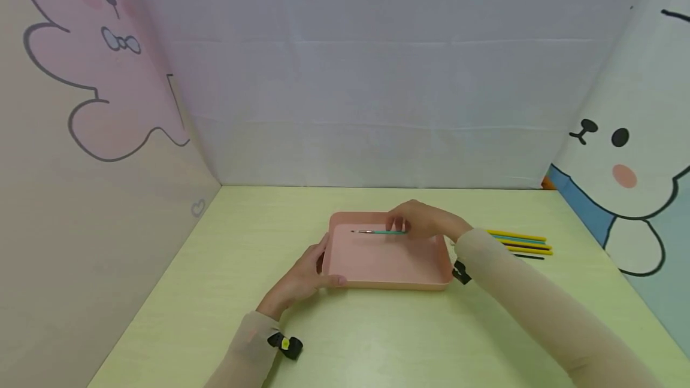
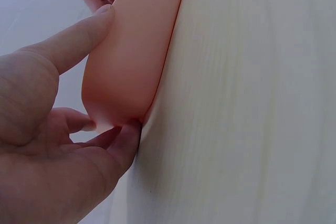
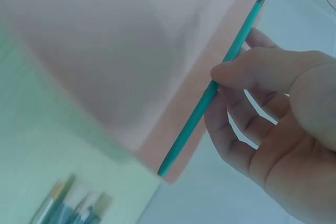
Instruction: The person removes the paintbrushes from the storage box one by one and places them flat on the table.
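A shallow pink tray [image 1: 388, 285] stands on the table. My left hand [image 1: 308, 274] holds its near left corner, the thumb on the front rim and the fingers along the left side; the left wrist view shows this thumb and fingers around the tray's corner [image 2: 131, 61]. Over the far part of the tray, my right hand [image 1: 423, 219] pinches a thin paintbrush with a teal handle [image 3: 197, 111] between thumb and fingers. The brush [image 1: 385, 232] lies nearly level, its tip pointing left in the head view.
Right of the tray lie several yellow, teal and black brushes [image 1: 525, 247], partly hidden by the right forearm; their blurred ends show in the right wrist view. A pale curtain [image 1: 372, 106] closes off the back, and printed side panels [image 1: 620, 196] flank the pale table [image 1: 215, 304].
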